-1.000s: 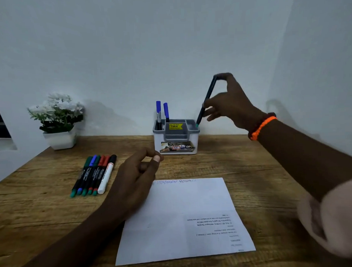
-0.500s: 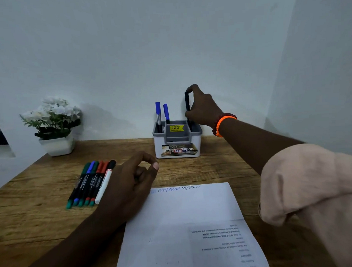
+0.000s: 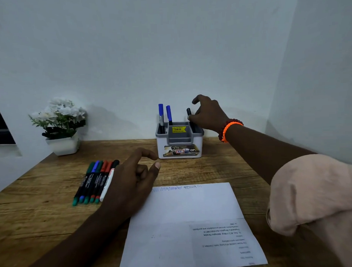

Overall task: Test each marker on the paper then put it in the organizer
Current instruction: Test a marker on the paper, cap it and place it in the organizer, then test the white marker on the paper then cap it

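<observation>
black marker [image 3: 188,112]: upright in right compartment of organizer [image 3: 180,151], at the wall end of the desk [image 3: 212,168]; right hand [image 3: 207,113] beside it, thumb touching the barrel, fingers spread above. two blue markers [image 3: 165,113] in left compartment. left hand [image 3: 131,183] loosely curled, empty, at paper [image 3: 186,219] corner. six markers [image 3: 96,180] lie left.
</observation>
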